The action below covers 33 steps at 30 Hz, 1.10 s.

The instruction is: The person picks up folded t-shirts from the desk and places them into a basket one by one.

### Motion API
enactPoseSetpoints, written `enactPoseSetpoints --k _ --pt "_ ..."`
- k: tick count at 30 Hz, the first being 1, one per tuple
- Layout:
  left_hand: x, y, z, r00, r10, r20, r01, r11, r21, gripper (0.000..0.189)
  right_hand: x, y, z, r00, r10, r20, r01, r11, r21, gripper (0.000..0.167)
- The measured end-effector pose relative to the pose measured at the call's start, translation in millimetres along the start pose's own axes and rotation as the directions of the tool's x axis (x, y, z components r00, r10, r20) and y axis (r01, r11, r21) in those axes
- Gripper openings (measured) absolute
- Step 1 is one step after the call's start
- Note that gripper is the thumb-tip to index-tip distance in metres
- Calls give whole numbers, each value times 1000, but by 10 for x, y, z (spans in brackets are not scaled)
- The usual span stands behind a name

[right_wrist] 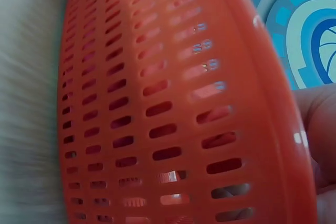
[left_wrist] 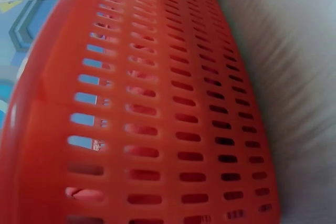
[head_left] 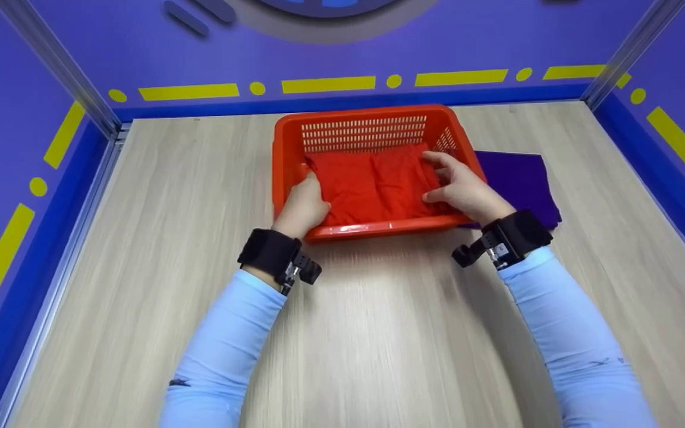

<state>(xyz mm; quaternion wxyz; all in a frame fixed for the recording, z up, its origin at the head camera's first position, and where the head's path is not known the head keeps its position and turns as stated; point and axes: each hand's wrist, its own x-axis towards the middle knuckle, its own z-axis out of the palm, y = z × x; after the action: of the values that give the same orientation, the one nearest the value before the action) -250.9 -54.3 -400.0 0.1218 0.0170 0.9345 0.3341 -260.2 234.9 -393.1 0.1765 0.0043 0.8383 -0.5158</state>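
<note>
A folded red cloth (head_left: 366, 184), possibly a garment, lies inside the red plastic basket (head_left: 372, 228). At the cloth's left end my left hand (head_left: 305, 205) reaches in over the near rim and grips the edge, some of its fingers hidden. My right hand (head_left: 458, 187) is at the opposite end, its thumb and fingers spread apart and touching the cloth's right side. In the left wrist view the slotted basket wall (left_wrist: 163, 98) fills most of the picture. The right wrist view shows the near wall too, with part of my right hand (right_wrist: 323, 129) beyond the rim.
A folded dark purple cloth (head_left: 518, 184) lies on the wooden table (head_left: 366, 333), right of the basket and partly behind it. Blue-purple panels (head_left: 200, 59) with yellow marks enclose the back and both sides.
</note>
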Motion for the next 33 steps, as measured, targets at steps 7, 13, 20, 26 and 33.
enactPoseSetpoints --k 7,13,20,26,33 --pt "-4 27 56 999 -1 -45 1 1000 5 86 4 -7 28 999 -32 14 33 991 -131 84" --pt "-13 5 78 994 106 -40 -104 992 67 81 11 15 65 989 -146 9 140 930 -341 77" --pt "50 4 69 988 112 106 -132 970 205 61 40 32 113 989 -120 83 144 873 -466 68" --pt "71 29 68 972 20 234 -81 964 255 73 59 29 139 993 -90 80 118 861 -494 69" --pt "90 12 64 952 -15 306 -68 963 260 79 63 13 161 995 -23 99 70 858 -508 73"
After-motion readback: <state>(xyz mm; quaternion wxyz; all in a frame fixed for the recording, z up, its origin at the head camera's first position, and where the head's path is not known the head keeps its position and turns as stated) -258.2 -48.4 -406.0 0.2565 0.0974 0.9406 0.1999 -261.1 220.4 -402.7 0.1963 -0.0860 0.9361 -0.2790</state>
